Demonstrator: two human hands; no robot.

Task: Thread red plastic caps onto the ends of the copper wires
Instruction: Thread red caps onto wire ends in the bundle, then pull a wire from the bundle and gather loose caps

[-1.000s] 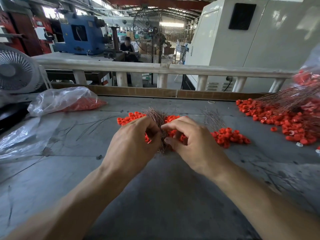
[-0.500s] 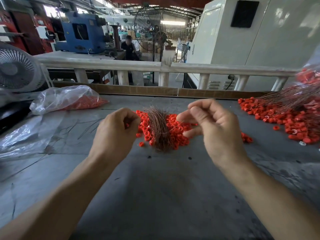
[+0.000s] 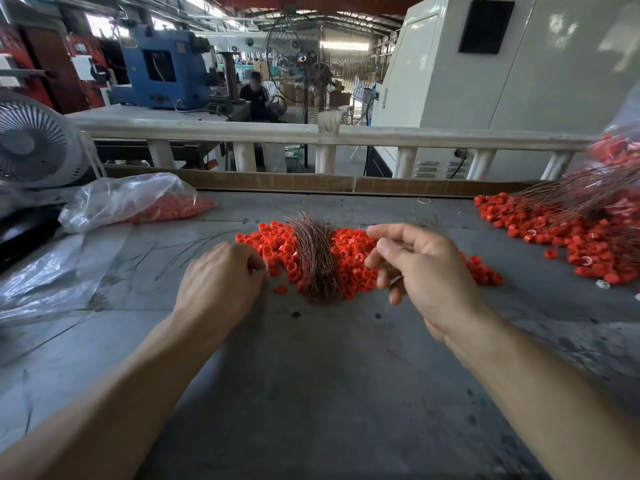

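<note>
From the head view, a thin copper wire (image 3: 394, 280) is being pinched by the right hand (image 3: 426, 271); the left hand (image 3: 221, 282) is curling at the red caps (image 3: 353, 261) heaped on the bench (image 3: 311, 375). The caps are judged light and slippery, the wire springy; holding it near its tip is advised.

A white railing (image 3: 311, 135) is seen across twelve o'clock beyond the grey table (image 3: 311, 393). A blue machine (image 3: 162, 69) stands at eleven o'clock, a white cabinet (image 3: 519, 64) at one, a fan (image 3: 31, 140) at nine.
</note>
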